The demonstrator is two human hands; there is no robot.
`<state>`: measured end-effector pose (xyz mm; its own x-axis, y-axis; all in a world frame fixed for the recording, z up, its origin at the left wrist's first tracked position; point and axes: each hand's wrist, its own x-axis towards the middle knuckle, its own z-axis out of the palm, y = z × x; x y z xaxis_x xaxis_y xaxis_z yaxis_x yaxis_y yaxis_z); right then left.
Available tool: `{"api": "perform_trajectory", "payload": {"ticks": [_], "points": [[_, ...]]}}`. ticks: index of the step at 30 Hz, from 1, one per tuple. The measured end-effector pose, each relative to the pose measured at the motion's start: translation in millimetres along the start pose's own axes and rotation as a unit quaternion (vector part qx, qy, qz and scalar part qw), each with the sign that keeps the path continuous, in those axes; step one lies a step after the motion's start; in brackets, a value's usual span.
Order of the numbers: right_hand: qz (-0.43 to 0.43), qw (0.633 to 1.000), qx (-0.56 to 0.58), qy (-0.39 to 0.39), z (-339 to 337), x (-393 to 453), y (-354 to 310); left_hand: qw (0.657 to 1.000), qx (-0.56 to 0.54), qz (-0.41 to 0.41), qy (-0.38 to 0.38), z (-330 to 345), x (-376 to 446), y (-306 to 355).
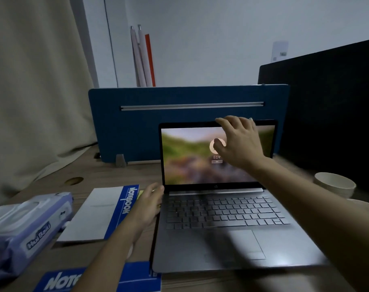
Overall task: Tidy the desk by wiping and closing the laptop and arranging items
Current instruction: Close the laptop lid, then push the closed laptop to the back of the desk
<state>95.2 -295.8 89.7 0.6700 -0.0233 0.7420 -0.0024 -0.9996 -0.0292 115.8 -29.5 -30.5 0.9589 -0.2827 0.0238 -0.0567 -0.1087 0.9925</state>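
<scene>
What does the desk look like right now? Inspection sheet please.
Surface: wooden desk, with a round grommet hole.
Job's things: laptop open, login screen lit; wet wipes pack at left.
Clutter: two blue notebooks; pale cup at right.
Grippers: right hand on the top edge of the lid, thumb in front of the screen; left hand resting at the laptop's left hinge corner.
Cables: nothing seen.
Surroundings: blue divider panel, dark monitor, beige curtain.

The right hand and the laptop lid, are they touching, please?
Touching: in the head view the right hand curls its fingers over the laptop lid's top edge.
</scene>
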Motion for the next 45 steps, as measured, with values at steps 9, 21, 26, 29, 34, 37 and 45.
{"api": "perform_trajectory", "payload": {"ticks": [9, 21, 26, 29, 34, 37, 45], "points": [[-0.018, 0.996, -0.055, 0.063, -32, -46, -12, 0.998, -0.051, -0.015, 0.031, -4, -7, 9], [-0.075, 0.994, -0.006, 0.073, -43, -178, -23, 1.0, -0.016, 0.0, 0.012, -3, -14, 18], [-0.101, 0.994, 0.016, 0.025, -39, -206, -22, 0.999, 0.032, -0.007, 0.008, 1, -18, 19], [-0.109, 0.994, 0.027, -0.012, -41, -210, -20, 0.999, 0.043, -0.001, 0.003, 1, -18, 17], [-0.119, 0.985, 0.039, -0.117, -39, -223, -16, 0.999, 0.046, -0.007, 0.008, 4, -21, 17], [-0.091, 0.972, 0.069, -0.204, -35, -218, -12, 0.999, 0.048, -0.004, 0.006, 6, -24, 19], [-0.115, 0.969, 0.087, -0.199, -27, -215, -4, 0.998, 0.067, -0.001, 0.013, 4, -25, 19]]}}
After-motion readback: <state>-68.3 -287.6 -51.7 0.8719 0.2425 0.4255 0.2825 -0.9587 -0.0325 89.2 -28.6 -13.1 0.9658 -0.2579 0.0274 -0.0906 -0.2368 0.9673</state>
